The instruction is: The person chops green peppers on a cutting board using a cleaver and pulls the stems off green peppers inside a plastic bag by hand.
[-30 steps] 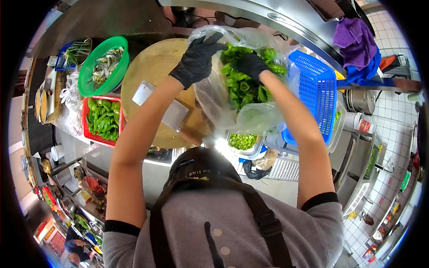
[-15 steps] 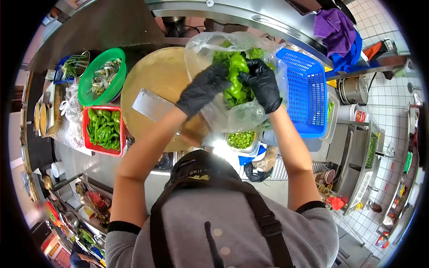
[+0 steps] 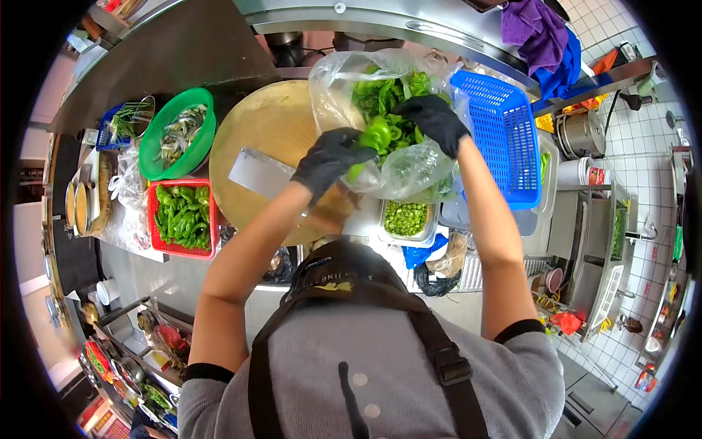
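Note:
My left hand (image 3: 333, 161), in a black glove, is closed on a green pepper (image 3: 376, 136) at the near left side of a clear plastic bag (image 3: 417, 175). More green peppers (image 3: 376, 95) fill the bag's wide mouth. Over the bag's right part is my right hand (image 3: 437, 123), also black-gloved, its fingers stretched left and down over the peppers; the fingertips are partly hidden among them. Left of the bag, a cleaver (image 3: 259, 173) lies flat on a round wooden chopping board (image 3: 252, 110), its handle behind my left forearm.
A blue basket (image 3: 537, 146) stands right of the bag. Nearer me sits a container of chopped green pieces (image 3: 406, 219). Leftward are a red basket (image 3: 183, 252) of green peppers and a green basket (image 3: 150, 157) of small fish. A purple cloth (image 3: 534, 33) hangs at upper right.
My hands have moved apart. The left has drawn a pepper toward the near left; the right has let go of the peppers held between both hands and shifted right. The view has shifted slightly.

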